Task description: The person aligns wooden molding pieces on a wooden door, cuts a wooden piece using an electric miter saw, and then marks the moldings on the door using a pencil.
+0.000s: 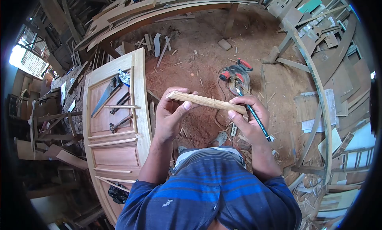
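Observation:
A short, pale wooden stick [207,102] spans the space in front of my chest, tilted slightly down to the right. Its left end is pinched between the thumb and fingers of my left hand [172,112]. The right end sits between the thumb and fingers of my right hand [251,120]. A dark pencil [258,122] also passes through my right hand, its tip pointing up and to the left and its blunt end down to the right. Pencil marks show near the middle of the stick.
Left, a wooden door panel [140,79] bears a handsaw [106,95], a hammer [121,123] and thin strips. A red circular saw [238,77] stands on the dirt floor ahead. Long planks [159,11] lie behind; a wooden frame [318,87] rises at right.

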Action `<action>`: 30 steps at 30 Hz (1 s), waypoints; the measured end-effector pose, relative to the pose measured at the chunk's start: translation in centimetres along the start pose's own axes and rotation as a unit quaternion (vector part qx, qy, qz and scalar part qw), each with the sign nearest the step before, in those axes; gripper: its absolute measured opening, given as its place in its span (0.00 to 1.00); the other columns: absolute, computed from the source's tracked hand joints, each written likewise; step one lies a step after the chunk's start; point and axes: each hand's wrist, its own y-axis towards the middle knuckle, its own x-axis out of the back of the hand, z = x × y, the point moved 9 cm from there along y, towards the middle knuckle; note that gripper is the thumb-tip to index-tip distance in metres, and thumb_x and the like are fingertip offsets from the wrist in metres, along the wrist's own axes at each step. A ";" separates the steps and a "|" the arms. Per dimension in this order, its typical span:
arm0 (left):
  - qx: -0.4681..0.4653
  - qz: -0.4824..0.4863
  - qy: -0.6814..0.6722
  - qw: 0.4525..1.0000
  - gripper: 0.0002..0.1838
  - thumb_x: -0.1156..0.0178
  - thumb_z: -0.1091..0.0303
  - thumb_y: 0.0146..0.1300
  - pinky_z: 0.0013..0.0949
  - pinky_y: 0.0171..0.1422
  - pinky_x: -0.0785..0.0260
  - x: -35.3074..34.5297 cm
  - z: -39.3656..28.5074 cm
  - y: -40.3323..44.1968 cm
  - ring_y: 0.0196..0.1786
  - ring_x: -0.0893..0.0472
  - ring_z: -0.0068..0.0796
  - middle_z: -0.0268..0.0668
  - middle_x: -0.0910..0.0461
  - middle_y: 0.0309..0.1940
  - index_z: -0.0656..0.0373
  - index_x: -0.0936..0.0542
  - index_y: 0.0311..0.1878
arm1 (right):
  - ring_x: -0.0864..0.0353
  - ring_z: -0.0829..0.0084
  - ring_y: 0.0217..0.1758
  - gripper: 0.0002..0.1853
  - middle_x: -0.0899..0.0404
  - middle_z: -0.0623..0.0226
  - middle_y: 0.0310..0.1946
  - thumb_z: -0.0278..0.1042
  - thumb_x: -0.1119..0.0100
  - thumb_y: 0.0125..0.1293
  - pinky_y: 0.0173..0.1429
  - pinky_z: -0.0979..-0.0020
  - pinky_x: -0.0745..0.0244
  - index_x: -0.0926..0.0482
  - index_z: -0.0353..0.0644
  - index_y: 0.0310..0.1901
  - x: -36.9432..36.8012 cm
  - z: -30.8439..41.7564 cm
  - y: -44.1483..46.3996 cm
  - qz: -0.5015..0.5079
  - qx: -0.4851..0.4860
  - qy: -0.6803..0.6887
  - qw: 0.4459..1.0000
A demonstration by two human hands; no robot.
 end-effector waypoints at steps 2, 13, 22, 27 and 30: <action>0.003 0.000 0.014 1.000 0.20 0.32 0.76 0.76 0.50 0.71 0.15 0.3 -0.1 -0.2 0.67 0.14 0.42 0.48 0.16 0.60 0.62 0.24 0.67 | 0.12 0.75 0.51 0.15 0.11 0.62 0.50 0.22 0.25 0.67 0.58 0.70 0.17 0.15 0.36 0.54 -0.6 0.2 0.2 -0.003 -0.003 -0.002 1.000; -0.010 -0.031 0.000 0.999 0.18 0.32 0.75 0.78 0.40 0.72 0.18 6.3 -3.3 -3.8 0.64 0.15 0.29 0.38 0.16 0.58 0.60 0.23 0.67 | 0.17 0.75 0.53 0.17 0.17 0.65 0.51 0.20 0.29 0.68 0.59 0.71 0.20 0.19 0.35 0.57 -7.5 -1.7 0.6 0.074 -0.034 0.025 0.996; -0.017 -0.076 0.010 0.997 0.19 0.29 0.72 0.77 0.31 0.66 0.20 10.9 -5.5 -6.4 0.59 0.16 0.22 0.33 0.16 0.56 0.58 0.21 0.66 | 0.15 0.71 0.55 0.17 0.15 0.62 0.51 0.18 0.28 0.65 0.66 0.67 0.21 0.17 0.34 0.55 -13.0 -0.7 1.3 0.111 -0.023 0.040 0.993; -0.022 -0.066 0.013 0.997 0.19 0.29 0.72 0.77 0.32 0.67 0.21 11.6 -5.9 -6.9 0.58 0.16 0.22 0.32 0.16 0.55 0.57 0.22 0.67 | 0.15 0.72 0.55 0.17 0.15 0.61 0.51 0.19 0.27 0.65 0.66 0.67 0.21 0.17 0.34 0.55 -13.7 -1.0 1.0 0.119 -0.038 0.048 0.991; -0.003 -0.067 0.003 0.998 0.20 0.29 0.71 0.77 0.33 0.69 0.22 11.7 -6.1 -7.6 0.60 0.17 0.21 0.33 0.17 0.57 0.57 0.22 0.68 | 0.15 0.71 0.56 0.17 0.14 0.61 0.51 0.20 0.26 0.66 0.66 0.67 0.21 0.17 0.35 0.56 -14.0 -1.1 0.6 0.123 -0.052 0.053 0.990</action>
